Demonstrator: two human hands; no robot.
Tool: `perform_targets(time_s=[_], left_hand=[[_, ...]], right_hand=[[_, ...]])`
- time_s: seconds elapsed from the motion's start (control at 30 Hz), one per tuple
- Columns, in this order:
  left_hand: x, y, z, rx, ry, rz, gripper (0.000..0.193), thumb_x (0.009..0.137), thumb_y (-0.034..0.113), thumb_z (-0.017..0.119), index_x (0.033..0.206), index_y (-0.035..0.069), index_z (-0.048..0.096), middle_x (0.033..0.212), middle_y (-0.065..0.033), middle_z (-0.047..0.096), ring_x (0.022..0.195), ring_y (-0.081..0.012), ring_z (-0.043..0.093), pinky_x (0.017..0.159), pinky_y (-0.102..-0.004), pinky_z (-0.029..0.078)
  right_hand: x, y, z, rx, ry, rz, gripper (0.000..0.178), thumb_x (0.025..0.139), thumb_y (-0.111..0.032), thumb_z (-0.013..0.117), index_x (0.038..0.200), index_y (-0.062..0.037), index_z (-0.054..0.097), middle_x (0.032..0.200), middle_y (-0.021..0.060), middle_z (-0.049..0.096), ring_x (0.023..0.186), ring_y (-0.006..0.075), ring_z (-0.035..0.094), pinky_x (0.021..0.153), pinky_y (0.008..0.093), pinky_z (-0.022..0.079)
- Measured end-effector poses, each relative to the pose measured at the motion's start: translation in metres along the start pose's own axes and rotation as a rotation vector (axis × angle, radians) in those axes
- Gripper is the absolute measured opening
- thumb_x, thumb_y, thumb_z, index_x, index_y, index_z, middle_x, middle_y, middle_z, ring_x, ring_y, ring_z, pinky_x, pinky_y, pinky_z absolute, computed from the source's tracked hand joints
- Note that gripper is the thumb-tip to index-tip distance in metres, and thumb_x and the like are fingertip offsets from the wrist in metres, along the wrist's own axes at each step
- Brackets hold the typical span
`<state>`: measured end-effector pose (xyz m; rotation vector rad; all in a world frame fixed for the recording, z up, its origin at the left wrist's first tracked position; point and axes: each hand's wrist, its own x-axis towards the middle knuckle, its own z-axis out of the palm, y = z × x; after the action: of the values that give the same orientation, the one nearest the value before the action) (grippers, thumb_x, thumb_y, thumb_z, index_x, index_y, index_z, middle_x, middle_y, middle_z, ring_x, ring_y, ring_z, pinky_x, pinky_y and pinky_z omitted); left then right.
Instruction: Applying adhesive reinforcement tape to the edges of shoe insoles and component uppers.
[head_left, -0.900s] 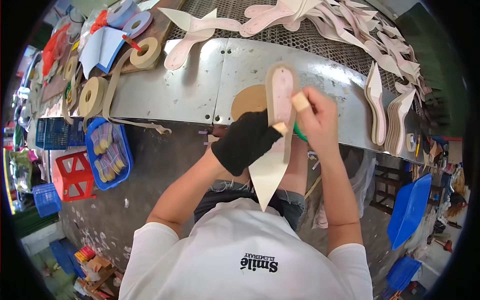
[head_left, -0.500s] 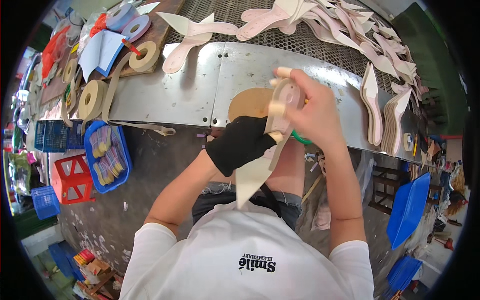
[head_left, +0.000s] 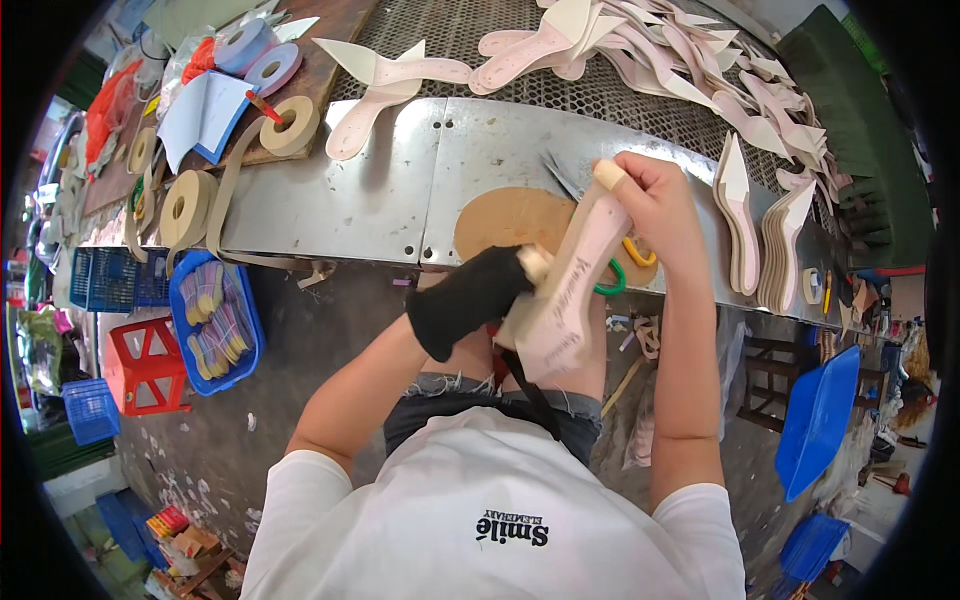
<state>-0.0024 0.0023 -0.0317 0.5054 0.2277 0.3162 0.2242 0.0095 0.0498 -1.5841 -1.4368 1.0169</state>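
A pink shoe insole (head_left: 572, 295) with dark writing slants across my lap, just in front of the metal table's edge. My right hand (head_left: 655, 200), with pale tape on the thumb, pinches its upper end. Closed on its left edge is my left hand (head_left: 470, 300), in a black glove with the fingertips out. The insole's lower, wider end looks blurred. Behind it on the table lie scissors (head_left: 562, 175) with their blades showing; green and yellow handle loops (head_left: 612, 278) stick out by the insole. A round brown board (head_left: 500, 222) lies left of them.
Several insoles are heaped on the mesh (head_left: 690, 60) at the back; stacked insoles (head_left: 785, 245) stand at the right. Tape rolls (head_left: 187, 205) sit at the left. A blue basket (head_left: 258, 340) of bundles and a red stool (head_left: 145, 365) are below left.
The insole has been turned over, so its written pink face now shows. My right hand has shifted slightly right, and the scissors have come into fuller view.
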Motion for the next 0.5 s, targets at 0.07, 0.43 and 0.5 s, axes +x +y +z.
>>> perform_targets(time_s=[0.07, 0.43, 0.5], left_hand=[[0.002, -0.007, 0.018, 0.700, 0.394, 0.131, 0.045, 0.094, 0.035, 0.055, 0.123, 0.002, 0.054, 0.105, -0.0037, 0.061, 0.092, -0.0138, 0.057, 0.082, -0.0288, 0.047], [0.001, 0.010, 0.009, 0.250, 0.354, 0.354, 0.043, 0.091, 0.018, 0.055, 0.131, 0.002, 0.050, 0.103, -0.0023, 0.061, 0.088, -0.0079, 0.057, 0.077, -0.0239, 0.047], [-0.001, 0.013, 0.014, 0.390, 0.401, 0.333, 0.043, 0.091, 0.016, 0.056, 0.131, 0.002, 0.050, 0.105, -0.0021, 0.061, 0.088, -0.0078, 0.056, 0.078, -0.0242, 0.047]], right_hand=[[0.001, 0.010, 0.008, 0.047, 0.101, -0.017, 0.025, 0.089, -0.023, 0.061, 0.081, -0.0001, 0.065, 0.069, 0.0004, 0.061, 0.059, 0.0050, 0.053, 0.050, 0.0205, 0.039], [-0.020, 0.032, 0.043, 0.508, 0.126, 0.018, 0.016, 0.088, -0.016, 0.064, 0.085, -0.0005, 0.067, 0.070, 0.0015, 0.063, 0.058, 0.0064, 0.058, 0.051, 0.0199, 0.044], [-0.007, 0.029, 0.030, 0.484, 0.191, 0.006, 0.016, 0.088, -0.016, 0.064, 0.087, -0.0005, 0.067, 0.070, 0.0008, 0.063, 0.058, 0.0058, 0.057, 0.051, 0.0194, 0.043]])
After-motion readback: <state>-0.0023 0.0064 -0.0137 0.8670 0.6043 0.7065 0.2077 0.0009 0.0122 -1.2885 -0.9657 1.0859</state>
